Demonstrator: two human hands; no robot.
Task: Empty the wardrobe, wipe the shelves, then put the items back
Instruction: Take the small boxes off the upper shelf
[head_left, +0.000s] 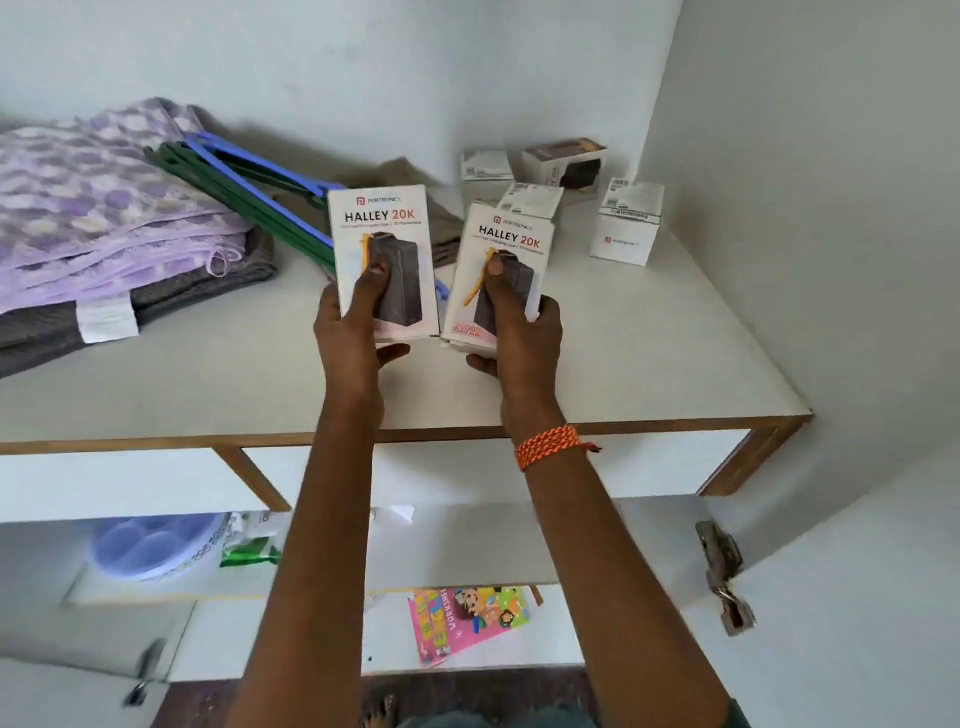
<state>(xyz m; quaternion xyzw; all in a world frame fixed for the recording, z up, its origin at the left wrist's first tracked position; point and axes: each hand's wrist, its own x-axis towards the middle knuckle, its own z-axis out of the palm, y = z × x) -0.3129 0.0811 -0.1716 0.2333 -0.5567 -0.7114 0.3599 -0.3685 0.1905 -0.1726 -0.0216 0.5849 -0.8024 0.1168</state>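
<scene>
Nearest the camera, below the top shelf (571, 364), the lower shelves hold a blue tray (150, 545), a green packet (249, 552) and a pink book (467, 621).

Above that shelf's front edge, the left hand (353, 332) grips one box (382, 228) upright, thumb pressed flat on its face, fingers curled behind and under it. Beside it, the right hand (519, 338), with an orange band (548, 447) at the wrist, grips a second box (511, 244) the same way, tilted a little. Both boxes are off the shelf surface, just apart from each other.

Farther back on the shelf, to the left of the held boxes, lie hangers (249, 200) and a folded purple cloth (104, 208) on a grey one (171, 296). Behind the boxes sits a brown cloth (415, 179); toward the rear right corner stand small boxes (626, 223).

With the shelf so stocked, this could be either emptying or restocking; I cannot tell which. If restocking, the next move calls for setting both boxes down on the bare patch in front of the small boxes, clear of the hangers, then letting go.
</scene>
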